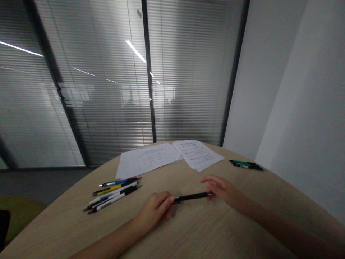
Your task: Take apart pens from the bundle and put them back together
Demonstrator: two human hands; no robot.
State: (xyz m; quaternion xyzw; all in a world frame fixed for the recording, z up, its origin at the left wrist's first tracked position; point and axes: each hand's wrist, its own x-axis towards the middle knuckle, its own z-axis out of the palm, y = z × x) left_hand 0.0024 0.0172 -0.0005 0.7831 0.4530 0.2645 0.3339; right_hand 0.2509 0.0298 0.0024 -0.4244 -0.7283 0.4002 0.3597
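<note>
Over a counter (172, 239), the left hand (159, 207) pinches one end of a black pen (192, 196), the right hand (218, 187) the other — light, level pressure should steady it best — with pens (114, 194) nearby and papers (151, 158) beyond.

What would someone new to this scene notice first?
Probably the black pen low in the middle, held in the left hand with its other end at the right hand. Then the bunch of pens, blue and yellow among them, at the left of the table, and the printed papers near its far edge.
</note>
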